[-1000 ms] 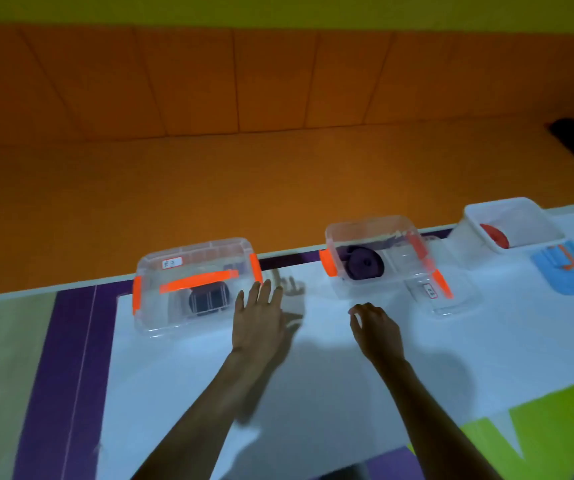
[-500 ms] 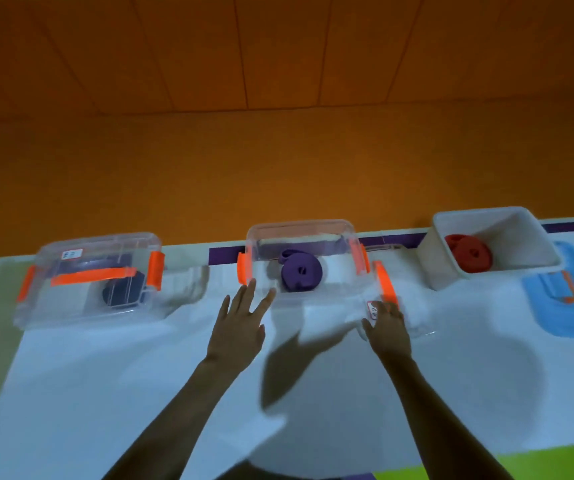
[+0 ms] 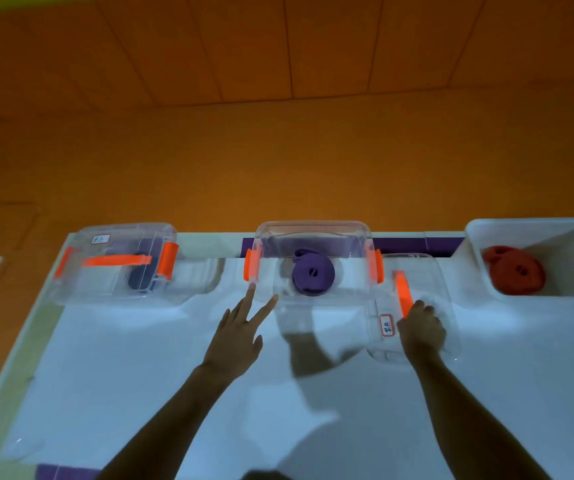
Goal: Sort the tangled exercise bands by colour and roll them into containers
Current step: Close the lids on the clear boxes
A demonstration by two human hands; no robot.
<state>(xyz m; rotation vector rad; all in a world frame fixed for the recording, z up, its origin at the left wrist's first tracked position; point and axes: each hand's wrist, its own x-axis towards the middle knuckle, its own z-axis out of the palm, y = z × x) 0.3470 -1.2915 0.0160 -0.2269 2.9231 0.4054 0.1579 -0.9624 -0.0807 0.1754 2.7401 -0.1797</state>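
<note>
Left hand (image 3: 237, 336) spreads straight fingers, two tips touching the near left corner of an open clear plastic container with orange clips (image 3: 313, 233), where a rolled purple band (image 3: 313, 276) lies. Right hand (image 3: 420, 332) curls its fingers on a clear plastic lid with an orange handle (image 3: 427, 278), lying on the white table (image 3: 140, 358) beside that container. Further right, a rolled red band (image 3: 514, 273) sits in a white bin (image 3: 535, 226).

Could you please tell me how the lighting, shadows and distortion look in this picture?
Head view: dim, warm light; the left hand throws a shadow rightward onto the white table cover; wide-angle bowing curves the seams of the orange wall panels; the right hand gripping the clear lid with an orange handle looks soft.
</note>
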